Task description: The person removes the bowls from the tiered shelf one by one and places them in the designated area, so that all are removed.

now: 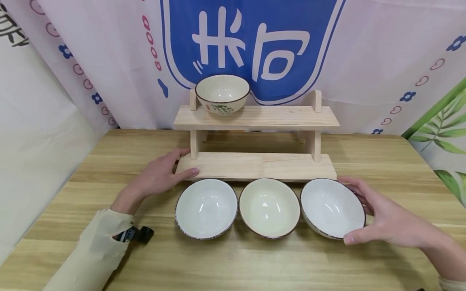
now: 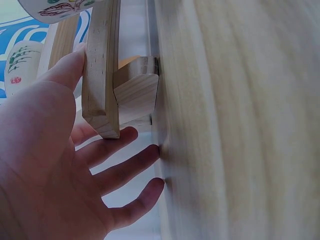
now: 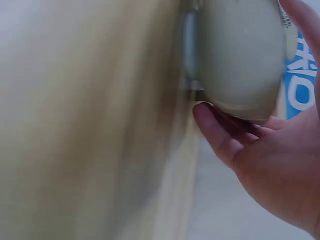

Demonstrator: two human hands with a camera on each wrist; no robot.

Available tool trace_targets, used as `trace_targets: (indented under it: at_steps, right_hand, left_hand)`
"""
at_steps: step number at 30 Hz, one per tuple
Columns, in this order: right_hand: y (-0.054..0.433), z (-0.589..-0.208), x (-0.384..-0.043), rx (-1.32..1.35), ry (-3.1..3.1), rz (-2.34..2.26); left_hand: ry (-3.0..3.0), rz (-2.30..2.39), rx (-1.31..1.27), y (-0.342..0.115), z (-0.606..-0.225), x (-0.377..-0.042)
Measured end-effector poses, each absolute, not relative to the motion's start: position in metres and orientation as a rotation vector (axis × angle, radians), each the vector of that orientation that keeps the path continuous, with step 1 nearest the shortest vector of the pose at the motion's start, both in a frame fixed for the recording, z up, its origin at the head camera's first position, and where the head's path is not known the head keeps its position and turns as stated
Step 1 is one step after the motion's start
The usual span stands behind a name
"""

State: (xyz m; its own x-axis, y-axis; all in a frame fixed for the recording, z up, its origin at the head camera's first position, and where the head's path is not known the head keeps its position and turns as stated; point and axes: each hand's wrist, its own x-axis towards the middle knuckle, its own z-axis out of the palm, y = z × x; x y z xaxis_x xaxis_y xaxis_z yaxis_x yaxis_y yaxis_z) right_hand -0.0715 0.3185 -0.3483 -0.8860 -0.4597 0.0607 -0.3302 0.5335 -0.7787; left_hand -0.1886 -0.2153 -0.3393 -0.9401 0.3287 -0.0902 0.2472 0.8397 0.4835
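A two-tier wooden stand [image 1: 233, 163] has its lower board's left end held by my left hand [image 1: 160, 173]. In the left wrist view the thumb lies on the board's upper face, the other fingers [image 2: 127, 170] spread below its end, near the tabletop. My right hand [image 1: 386, 222] grips the right white bowl [image 1: 332, 208] by its side, thumb at the near rim and fingers round the far side. This bowl is slightly tilted; the right wrist view shows fingers against its underside. Beside it stand a cream bowl [image 1: 270, 208] and another white bowl [image 1: 206, 209].
A cream bowl with a painted plant [image 1: 223, 95] sits on the left part of the upper tier. The wood-grain table [image 1: 255, 262] is backed by a printed cloth [image 1: 364, 60]. A black strap device [image 1: 134, 234] is worn on the left wrist.
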Motion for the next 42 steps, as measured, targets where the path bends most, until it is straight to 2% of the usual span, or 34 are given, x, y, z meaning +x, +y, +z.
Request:
trace_targets:
  at_steps: [11, 21, 27, 42]
  right_hand:
    - [0.306, -0.305, -0.096, -0.74, 2.749, -1.291]
    - [0.264, -0.271, -0.13, -0.728, 2.655, -1.427]
    - [0.229, -0.25, -0.147, -0.591, 2.59, -1.511]
    - [0.169, -0.242, -0.194, -0.451, 2.535, -1.668]
  left_hand:
    - [2.856, 0.715, 0.472, -0.214, -0.342, -0.191]
    - [2.855, 0.705, 0.468, -0.215, -0.34, -0.192]
    - [2.857, 0.707, 0.472, -0.216, -0.34, -0.191]
    - [2.85, 0.72, 0.48, -0.216, -0.342, -0.192]
